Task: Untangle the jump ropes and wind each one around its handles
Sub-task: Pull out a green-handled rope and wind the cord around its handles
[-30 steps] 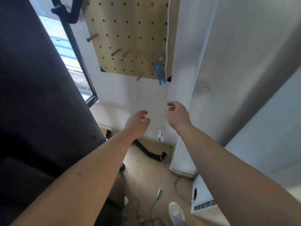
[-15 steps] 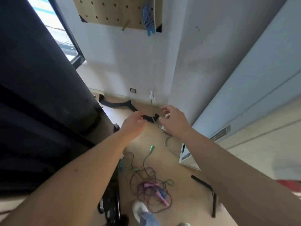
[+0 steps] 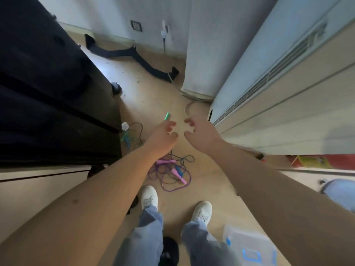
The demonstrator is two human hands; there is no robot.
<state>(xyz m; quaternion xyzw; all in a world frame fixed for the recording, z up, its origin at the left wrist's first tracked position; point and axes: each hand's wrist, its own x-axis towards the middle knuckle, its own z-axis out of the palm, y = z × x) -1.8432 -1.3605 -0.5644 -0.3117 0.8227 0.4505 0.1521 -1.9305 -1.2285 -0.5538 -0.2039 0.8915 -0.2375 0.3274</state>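
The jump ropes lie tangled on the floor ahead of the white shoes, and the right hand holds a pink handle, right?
No. In the head view the right hand holds nothing; both pink handles lie in the tangled jump ropes on the floor ahead of the white shoes.

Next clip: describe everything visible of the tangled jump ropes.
The tangled jump ropes lie in a loose heap on the tan floor, ahead of the white left shoe. Thin purple and dark blue cords loop over each other, with two pink handles and a blue handle among them, plastic-looking. The left forearm overlaps its upper-left edge; neither left hand nor right hand touches it.
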